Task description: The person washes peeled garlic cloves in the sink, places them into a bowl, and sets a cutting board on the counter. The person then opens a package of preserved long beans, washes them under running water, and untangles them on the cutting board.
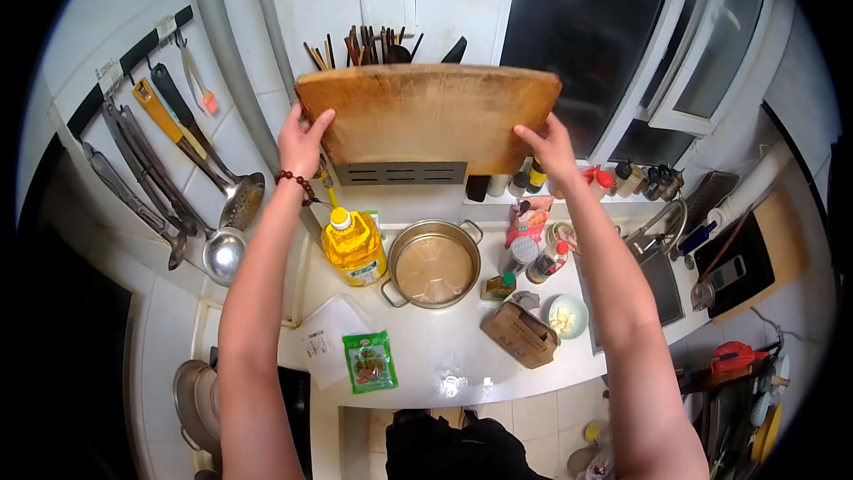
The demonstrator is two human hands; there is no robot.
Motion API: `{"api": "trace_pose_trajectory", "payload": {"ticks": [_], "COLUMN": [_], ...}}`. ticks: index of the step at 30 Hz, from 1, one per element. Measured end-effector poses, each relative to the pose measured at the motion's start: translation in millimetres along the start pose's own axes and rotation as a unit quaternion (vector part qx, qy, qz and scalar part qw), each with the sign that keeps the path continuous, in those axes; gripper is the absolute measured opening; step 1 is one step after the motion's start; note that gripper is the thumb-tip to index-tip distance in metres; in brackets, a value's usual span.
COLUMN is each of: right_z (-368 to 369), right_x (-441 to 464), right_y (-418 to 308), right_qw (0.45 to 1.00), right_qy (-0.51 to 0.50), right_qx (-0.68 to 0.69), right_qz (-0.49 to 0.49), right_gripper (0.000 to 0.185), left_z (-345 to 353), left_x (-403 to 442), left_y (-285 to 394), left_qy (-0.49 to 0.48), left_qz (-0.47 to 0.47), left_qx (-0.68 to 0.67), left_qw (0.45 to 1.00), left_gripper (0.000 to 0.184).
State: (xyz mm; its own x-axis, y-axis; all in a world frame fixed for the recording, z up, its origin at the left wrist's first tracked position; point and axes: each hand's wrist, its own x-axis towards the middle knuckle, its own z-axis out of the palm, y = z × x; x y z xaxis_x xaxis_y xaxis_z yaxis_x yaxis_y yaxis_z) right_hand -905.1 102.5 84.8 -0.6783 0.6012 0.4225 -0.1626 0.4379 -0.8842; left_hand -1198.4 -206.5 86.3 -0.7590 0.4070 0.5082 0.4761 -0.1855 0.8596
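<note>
Wooden board [418, 116], long axis crosswise, spanning from left hand [301, 144] to right hand [552, 151]; each closed on its own end, thumb across the near face, neither nearer.

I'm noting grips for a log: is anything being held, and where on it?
Yes: a wooden board, gripped by its two side edges, left hand on one, right hand on the other, thumbs over the near face.

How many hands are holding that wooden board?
2: the left hand at the left end of the board, the right hand at its right end. The fingers behind it are partly hidden.
</note>
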Motion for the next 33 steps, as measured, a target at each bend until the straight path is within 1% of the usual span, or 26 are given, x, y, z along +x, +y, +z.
{"api": "trace_pose_trajectory", "payload": {"ticks": [1,3,4,5,6,7,8,9,11,12,13,14,15,16,18,19,20,21,22,24,25,26,28,29,30,33], "right_z": [-3,-10,-12,-14,-16,-19,-20,-20,-14,-5,0,9,15,18,34,38,40,42,45,48,47,46,39,35,33,15], "right_x": [3,1,-3,-10,-19,-35,-53,-76,-135,-168,-205,-241,-280,-327,-408,-439,-461,-478,-494,-515,-517,-521,-528,-531,-534,-525], "right_y": [-7,-30,-50,-68,-79,-92,-103,-107,-98,-84,-53,-31,-5,50,114,124,134,149,166,193,205,215,237,253,266,274], "right_qw": [1.000,0.999,0.998,0.997,0.994,0.994,0.994,0.991,0.997,0.996,0.996,0.996,0.982,0.968,0.968,0.945,0.917,0.913,0.912,0.909,0.903,0.894,0.897,0.917,0.909,0.899], "right_qy": [0.005,0.017,0.020,0.025,0.035,0.047,0.059,0.055,0.060,0.061,0.068,0.065,0.051,0.036,0.028,-0.001,-0.031,-0.037,-0.059,-0.077,-0.094,-0.115,-0.094,-0.096,-0.076,-0.065], "right_qx": [0.002,-0.001,-0.004,0.000,0.016,0.012,0.009,0.025,0.015,0.040,0.044,0.046,0.071,-0.006,-0.040,-0.056,-0.073,-0.073,-0.090,-0.108,-0.136,-0.163,-0.146,-0.218,-0.332,-0.319], "right_qz": [-0.016,-0.049,-0.065,-0.073,-0.100,-0.096,-0.094,-0.117,-0.051,-0.045,0.030,0.048,0.166,0.246,0.247,0.321,0.392,0.399,0.396,0.395,0.398,0.401,0.407,0.319,0.240,0.293], "right_gripper": [0.037,0.035,0.035,0.035,0.036,0.037,0.037,0.038,0.042,0.046,0.050,0.049,0.048,0.049,0.047,0.047,0.048,0.048,0.049,0.050,0.051,0.053,0.051,0.047,0.043,0.042], "left_z": [-1,-8,-11,-16,-24,-32,-30,-39,-33,-38,-36,-41,-47,-50,-53,-55,-61,-54,-59,-67,-58,-48,-39,-36,-34,-10], "left_x": [5,14,11,11,2,-4,-26,-38,-100,-130,-165,-199,-239,-283,-368,-404,-446,-468,-498,-548,-557,-565,-585,-594,-604,-617], "left_y": [3,21,41,56,79,88,117,111,131,118,107,79,46,6,-43,-53,-81,-74,-90,-127,-125,-126,-139,-153,-168,-174], "left_qy": [0.003,0.025,0.028,0.037,0.049,0.067,0.040,0.058,0.038,0.016,0.013,-0.015,-0.030,-0.019,-0.019,-0.027,-0.004,0.011,0.026,0.045,0.055,0.055,0.050,0.039,0.027,0.039], "left_qz": [0.021,0.094,0.101,0.139,0.126,0.130,0.171,0.152,0.087,0.036,-0.005,-0.045,-0.127,-0.182,-0.256,-0.289,-0.288,-0.330,-0.372,-0.390,-0.414,-0.418,-0.397,-0.409,-0.402,-0.405], "left_qx": [-0.042,-0.029,-0.040,-0.021,0.032,0.058,0.010,0.002,-0.014,0.010,0.058,0.072,0.077,0.095,0.141,0.194,0.203,0.208,0.229,0.263,0.254,0.254,0.271,0.310,0.322,0.319], "left_qw": [0.999,0.995,0.994,0.989,0.990,0.987,0.984,0.987,0.995,0.999,0.998,0.996,0.988,0.978,0.956,0.937,0.936,0.921,0.899,0.881,0.872,0.870,0.876,0.857,0.857,0.856], "left_gripper": [0.046,0.047,0.048,0.044,0.037,0.027,0.021,0.018,0.034,0.040,0.039,0.040,0.042,0.042,0.036,0.036,0.037,0.039,0.042,0.045,0.045,0.045,0.046,0.049,0.053,0.052]}}
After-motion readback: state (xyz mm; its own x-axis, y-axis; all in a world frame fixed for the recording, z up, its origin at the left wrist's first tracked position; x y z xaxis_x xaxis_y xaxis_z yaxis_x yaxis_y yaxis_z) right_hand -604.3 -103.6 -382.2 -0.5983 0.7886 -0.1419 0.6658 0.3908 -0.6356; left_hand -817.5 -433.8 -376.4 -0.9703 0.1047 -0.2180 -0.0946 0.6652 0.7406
